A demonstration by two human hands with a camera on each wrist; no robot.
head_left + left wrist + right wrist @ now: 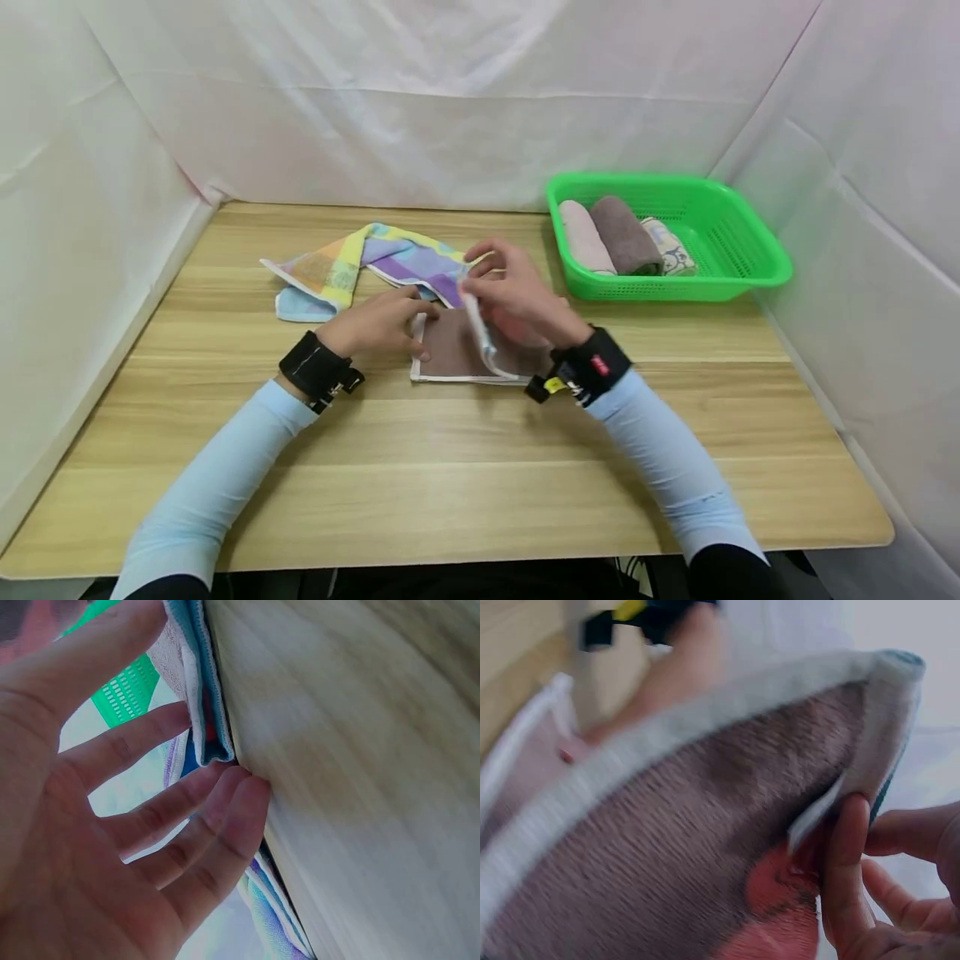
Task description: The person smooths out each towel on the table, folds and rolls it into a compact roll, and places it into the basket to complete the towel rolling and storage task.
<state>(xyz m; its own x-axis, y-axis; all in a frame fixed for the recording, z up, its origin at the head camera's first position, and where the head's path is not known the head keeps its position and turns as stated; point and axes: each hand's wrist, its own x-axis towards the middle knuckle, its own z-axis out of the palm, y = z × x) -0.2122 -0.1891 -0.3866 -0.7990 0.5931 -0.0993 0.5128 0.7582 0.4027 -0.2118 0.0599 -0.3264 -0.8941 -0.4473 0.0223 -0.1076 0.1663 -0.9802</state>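
Note:
A brown towel (pixel 446 346) with white edging and a red-pink patch lies on the wooden table in front of the person, its right part lifted. My right hand (pixel 517 287) pinches the lifted part near a corner; the right wrist view shows thumb and fingers (pixel 847 855) on the pale border. At the towel's left edge is my left hand (pixel 382 321), thumb over the cloth. In the left wrist view its loosely extended fingers (pixel 150 810) touch the folded edge (pixel 196 712). Just behind lies a crumpled multicoloured towel (pixel 412 258) in yellow, purple, orange and blue.
A green plastic basket (pixel 675 290) stands at the back right. Inside are a pale pink rolled towel (pixel 585 237), a grey-brown rolled one (pixel 626 235) and a smaller patterned one (pixel 667 247). White cloth walls (pixel 375 142) enclose the table (pixel 420 483) at the back and sides.

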